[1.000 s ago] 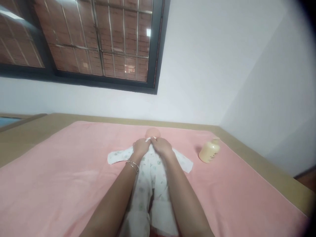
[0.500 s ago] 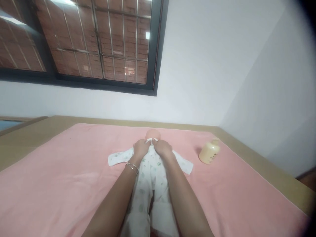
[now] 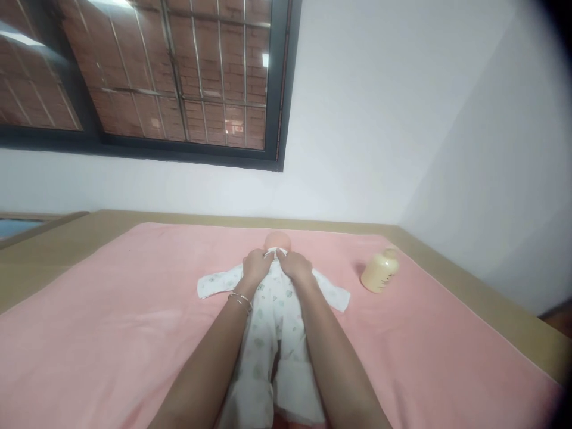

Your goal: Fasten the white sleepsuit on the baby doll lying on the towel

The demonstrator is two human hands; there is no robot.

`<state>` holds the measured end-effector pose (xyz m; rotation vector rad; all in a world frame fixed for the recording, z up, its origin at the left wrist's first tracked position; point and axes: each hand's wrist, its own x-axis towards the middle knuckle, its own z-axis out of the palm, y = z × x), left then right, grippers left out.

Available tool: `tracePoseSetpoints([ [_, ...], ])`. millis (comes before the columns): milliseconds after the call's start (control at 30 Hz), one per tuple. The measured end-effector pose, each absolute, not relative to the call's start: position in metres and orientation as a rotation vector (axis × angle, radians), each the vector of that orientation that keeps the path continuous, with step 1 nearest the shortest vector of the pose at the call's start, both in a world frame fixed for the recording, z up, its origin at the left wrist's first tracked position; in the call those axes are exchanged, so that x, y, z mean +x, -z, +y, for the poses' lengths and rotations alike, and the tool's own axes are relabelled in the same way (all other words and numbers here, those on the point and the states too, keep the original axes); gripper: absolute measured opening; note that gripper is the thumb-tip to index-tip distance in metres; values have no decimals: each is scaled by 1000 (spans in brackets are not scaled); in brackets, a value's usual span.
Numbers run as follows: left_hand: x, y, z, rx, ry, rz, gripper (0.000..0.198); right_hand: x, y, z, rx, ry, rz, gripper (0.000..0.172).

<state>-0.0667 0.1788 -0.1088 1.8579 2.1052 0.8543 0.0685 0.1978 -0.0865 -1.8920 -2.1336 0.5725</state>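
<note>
A baby doll (image 3: 277,241) lies on its back on a pink towel (image 3: 111,310), dressed in a white printed romper (image 3: 272,322) with its sleeves spread out to both sides. My left hand (image 3: 255,266), with a silver bracelet on the wrist, is closed on the left side of the romper's collar just below the doll's head. My right hand (image 3: 295,266) is closed on the right side of the collar. The two hands meet at the neckline, fingers pinched on the fabric.
A cream-yellow bottle (image 3: 379,271) lies on the towel to the right of the doll. The towel covers a tan surface (image 3: 482,307) set into a corner of white walls. A dark-framed barred window (image 3: 179,89) is above, at the left.
Both hands stay pinched at the collar, shifting only slightly. The view has drifted a little.
</note>
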Motion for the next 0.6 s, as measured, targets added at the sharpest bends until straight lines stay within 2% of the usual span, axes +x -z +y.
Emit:
tracePoseSetpoints([
  [100, -66, 107, 178, 1832, -834, 2132, 41, 73, 85, 200, -1861, -657, -2152, 74],
  [300, -67, 104, 180, 1751, -722, 2173, 51, 71, 76, 193, -1787, -611, -2147, 71],
  [600, -67, 108, 184, 1742, -644, 2190, 58, 74, 96, 206, -1861, -624, -2119, 77],
])
